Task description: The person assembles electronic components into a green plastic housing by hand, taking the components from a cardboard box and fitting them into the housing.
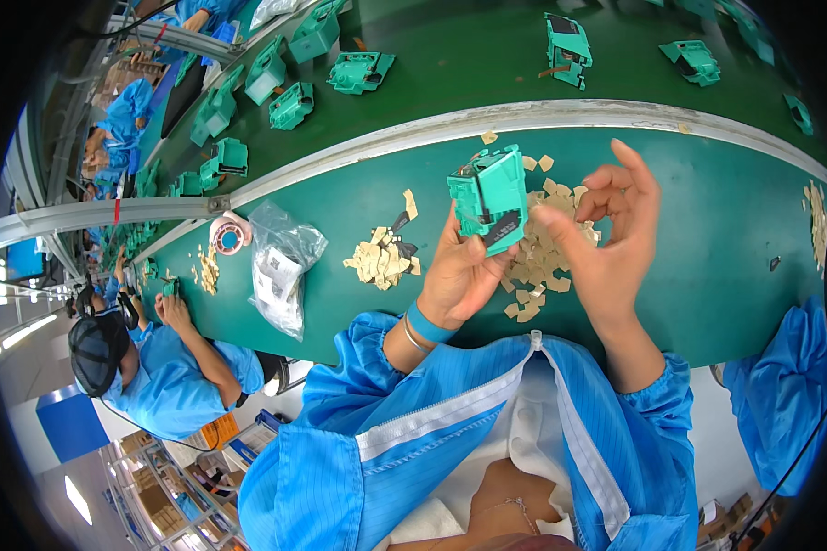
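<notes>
My left hand (464, 278) is closed round the lower end of a green plastic housing (490, 204), holding it tilted above the table. The housing has a dark patch near its bottom and small inner parts along its upper left side. Just to its right is my right hand (618, 234), raised, thumb and bent fingers apart, with nothing visible between them. Beneath and between the hands lies a heap of small beige pieces (536, 268), partly hidden by them. A smaller pile of beige pieces (377, 261) with some black scraps sits to the left.
A clear plastic bag (282, 266) and a pinkish tape roll (231, 236) lie on the left of the green table (689, 303). Beyond a pale metal rail (560, 112), a green belt (469, 55) carries several green housings (361, 71). A co-worker (170, 367) sits at left; another's blue sleeve (781, 395) shows at right.
</notes>
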{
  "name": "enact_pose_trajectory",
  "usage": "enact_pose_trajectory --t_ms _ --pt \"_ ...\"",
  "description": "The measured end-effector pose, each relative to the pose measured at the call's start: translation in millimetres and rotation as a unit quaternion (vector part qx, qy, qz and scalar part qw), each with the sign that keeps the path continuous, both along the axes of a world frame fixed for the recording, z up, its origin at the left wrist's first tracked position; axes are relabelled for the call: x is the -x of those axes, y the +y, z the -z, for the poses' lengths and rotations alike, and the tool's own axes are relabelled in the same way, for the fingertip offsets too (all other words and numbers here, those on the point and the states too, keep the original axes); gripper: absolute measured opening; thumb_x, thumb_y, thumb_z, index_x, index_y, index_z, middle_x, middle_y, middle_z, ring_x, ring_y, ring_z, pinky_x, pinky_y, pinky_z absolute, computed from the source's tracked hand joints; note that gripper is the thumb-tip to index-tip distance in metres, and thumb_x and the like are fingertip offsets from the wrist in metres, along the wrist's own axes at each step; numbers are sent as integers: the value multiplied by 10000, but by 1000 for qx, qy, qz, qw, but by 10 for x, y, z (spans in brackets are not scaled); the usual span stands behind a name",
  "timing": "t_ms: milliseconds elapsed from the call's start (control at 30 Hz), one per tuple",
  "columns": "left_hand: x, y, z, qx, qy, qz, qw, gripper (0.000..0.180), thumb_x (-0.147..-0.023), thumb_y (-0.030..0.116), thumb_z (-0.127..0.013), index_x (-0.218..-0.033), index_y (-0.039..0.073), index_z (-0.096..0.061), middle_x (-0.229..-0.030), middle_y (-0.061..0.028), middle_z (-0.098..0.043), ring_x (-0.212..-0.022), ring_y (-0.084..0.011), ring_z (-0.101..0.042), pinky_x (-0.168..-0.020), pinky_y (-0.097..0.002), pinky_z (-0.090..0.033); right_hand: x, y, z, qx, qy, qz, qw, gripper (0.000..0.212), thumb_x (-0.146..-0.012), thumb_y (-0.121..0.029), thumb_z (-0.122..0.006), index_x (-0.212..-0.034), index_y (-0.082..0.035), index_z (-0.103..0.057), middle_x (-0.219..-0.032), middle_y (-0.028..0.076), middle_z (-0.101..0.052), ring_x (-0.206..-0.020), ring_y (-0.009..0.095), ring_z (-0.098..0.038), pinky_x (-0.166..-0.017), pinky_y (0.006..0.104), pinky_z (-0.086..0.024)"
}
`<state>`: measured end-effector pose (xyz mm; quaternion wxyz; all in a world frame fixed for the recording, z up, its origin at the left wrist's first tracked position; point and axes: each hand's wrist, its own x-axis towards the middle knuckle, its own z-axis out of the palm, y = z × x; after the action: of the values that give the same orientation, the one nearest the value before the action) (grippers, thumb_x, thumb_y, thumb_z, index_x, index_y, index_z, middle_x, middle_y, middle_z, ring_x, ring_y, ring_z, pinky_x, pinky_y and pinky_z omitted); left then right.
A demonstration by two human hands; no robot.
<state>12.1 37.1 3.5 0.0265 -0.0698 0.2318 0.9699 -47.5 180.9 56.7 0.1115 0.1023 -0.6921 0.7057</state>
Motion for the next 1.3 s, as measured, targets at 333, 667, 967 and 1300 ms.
enact_pose_trajectory --t_ms 333,667,967,1300 --pt "-23 56 -63 -30 -1 9 1000 713 -743 157 -751 -1320 119 -333 -1214 -95 -500 -1056 -218 -553 -853 -337 -518 -49 -2 237 82 -36 -233 968 219 -840 -208 -649 -904 0 -623 -793 14 -491 -707 80 -454 -604 225 -361" --pt "7 80 -117 92 11 23 995 746 -752 202 -740 -1345 88 -303 -1279 -119 -453 -1185 -253 -465 -1006 -408 -406 -66 -51 233 164 -145 -256 942 160 -849 -141 -636 -741 -27 -603 -741 -26 -455 -653 54 -393 -569 210 -310" --pt "-35 190 -186 249 -78 -198 945 479 -873 134 -586 -1290 59 -362 -1090 -67 -487 -957 -153 -516 -797 -299 -463 919 -587 352 318 -389 -344 794 174 -922 -232 -530 -928 -58 -539 -810 0 -521 -669 98 -437 -578 244 -362" --pt "-258 251 -194 451 128 -164 868 289 -816 35 -640 -1083 20 -533 -905 -62 -522 -724 -91 -504 -607 -206 -421 1058 -1326 303 -237 26 -139 961 259 -863 -87 -524 -1110 -12 -541 -730 129 -647 -736 263 -641 -705 367 -488"
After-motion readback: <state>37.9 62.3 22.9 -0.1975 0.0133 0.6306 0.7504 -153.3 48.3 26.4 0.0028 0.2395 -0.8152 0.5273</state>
